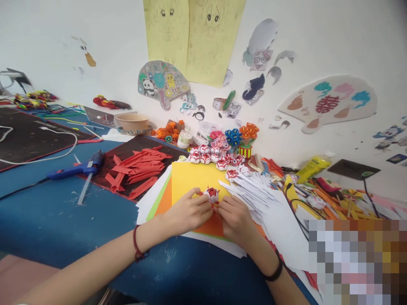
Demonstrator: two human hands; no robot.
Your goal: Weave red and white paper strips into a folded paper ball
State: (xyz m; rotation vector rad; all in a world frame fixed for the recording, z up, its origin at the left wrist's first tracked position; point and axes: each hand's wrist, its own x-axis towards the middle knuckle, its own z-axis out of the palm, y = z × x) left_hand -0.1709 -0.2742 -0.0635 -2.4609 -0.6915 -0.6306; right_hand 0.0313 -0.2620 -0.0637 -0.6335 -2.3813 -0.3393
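Observation:
Between my two hands is a small folded paper flower (pixel 212 195), white and red with pointed petals. My left hand (pixel 192 209) pinches it from the left side, fingers curled. On the other side, my right hand (pixel 234 216) has its fingertips closed at the flower's lower right edge. Both hands are just over a stack of coloured paper with a yellow sheet (pixel 186 178) on top. Behind it stand several finished red-and-white paper flowers (pixel 205 157). White folded paper strips (pixel 254 192) lie right of the stack.
Red folded paper strips (pixel 136 167) lie on a dark mat at left, beside a blue glue gun (pixel 85 167). A beige bowl (pixel 133 123) and a glue bottle (pixel 184 139) stand near the wall. At right are a yellow bottle (pixel 313 167) and a pile of paper scraps (pixel 343 201).

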